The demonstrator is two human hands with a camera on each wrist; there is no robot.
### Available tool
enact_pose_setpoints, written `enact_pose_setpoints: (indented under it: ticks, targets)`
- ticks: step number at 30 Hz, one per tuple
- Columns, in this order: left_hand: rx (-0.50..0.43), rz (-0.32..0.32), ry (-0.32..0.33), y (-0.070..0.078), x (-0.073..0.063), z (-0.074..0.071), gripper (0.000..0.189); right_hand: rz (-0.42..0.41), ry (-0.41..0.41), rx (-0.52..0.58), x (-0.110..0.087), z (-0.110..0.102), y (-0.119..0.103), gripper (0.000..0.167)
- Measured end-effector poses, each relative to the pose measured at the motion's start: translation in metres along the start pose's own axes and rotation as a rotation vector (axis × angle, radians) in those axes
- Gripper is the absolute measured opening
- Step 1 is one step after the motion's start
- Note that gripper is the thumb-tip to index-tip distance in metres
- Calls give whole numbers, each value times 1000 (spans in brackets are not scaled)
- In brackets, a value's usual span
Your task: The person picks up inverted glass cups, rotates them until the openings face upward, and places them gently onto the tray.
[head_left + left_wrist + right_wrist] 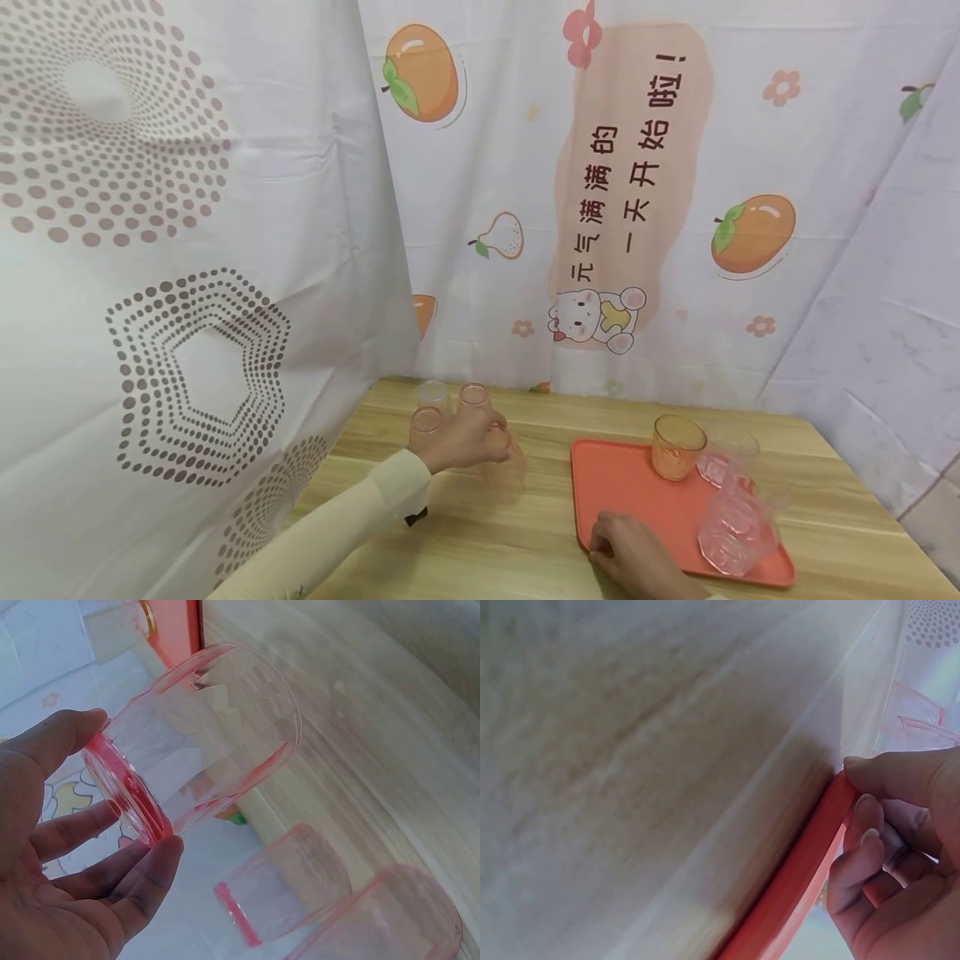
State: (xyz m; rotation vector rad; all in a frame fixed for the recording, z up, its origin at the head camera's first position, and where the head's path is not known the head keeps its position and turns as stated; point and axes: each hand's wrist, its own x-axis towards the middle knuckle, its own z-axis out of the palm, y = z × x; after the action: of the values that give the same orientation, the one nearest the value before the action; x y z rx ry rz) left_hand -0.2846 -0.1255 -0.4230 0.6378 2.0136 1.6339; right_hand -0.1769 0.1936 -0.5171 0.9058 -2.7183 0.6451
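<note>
My left hand (pixel 467 437) holds a pink-tinted clear glass (pixel 199 742) by its thick base, thumb on one side and fingers on the other. The glass hangs mouth down and slightly tilted over the left part of the table, blurred in the head view. Close by stand two pink-tinted glasses (pixel 427 419) and a clearer glass (pixel 433 393), upside down. My right hand (pixel 636 554) is at the near left corner of a red tray (pixel 618 475). In the right wrist view, its thumb and curled fingers pinch the tray rim (pixel 799 877).
An amber glass (pixel 677 450) stands upright at the tray's back. Transparent pinkish glasses (pixel 738 533) are at its right side, their outlines hard to separate. A wooden table (pixel 480 550) carries everything, with printed curtains (pixel 487 292) behind and at the left.
</note>
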Motion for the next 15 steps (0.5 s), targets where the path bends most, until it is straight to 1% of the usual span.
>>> enact_pose_setpoints:
  ticks: [1, 2, 3, 4, 8, 11, 12, 15]
  targets:
    - [552, 48, 41, -1, 1, 1, 31, 3, -1, 1, 0, 0, 0, 29]
    - [724, 116, 108, -3, 2, 2, 27, 7, -3, 3, 0, 0, 0, 29]
    - [828, 187, 161, -4, 3, 3, 24, 10, -6, 4, 0, 1, 0, 29]
    - [859, 195, 166, -3, 3, 5, 22, 14, -8, 5, -1, 1, 0, 29]
    - [839, 256, 149, 0, 6, 12, 15, 25, -14, 1, -1, 1, 0, 28]
    - [874, 305, 153, 0, 10, 17, 21, 26, -12, -8, -1, 1, -1, 28]
    - [897, 311, 160, 0, 10, 18, 24, 26, -10, -11, -1, 1, -1, 28]
    - [921, 307, 171, -2, 12, 20, 33, 28, 0, -16, -2, 2, -1, 29]
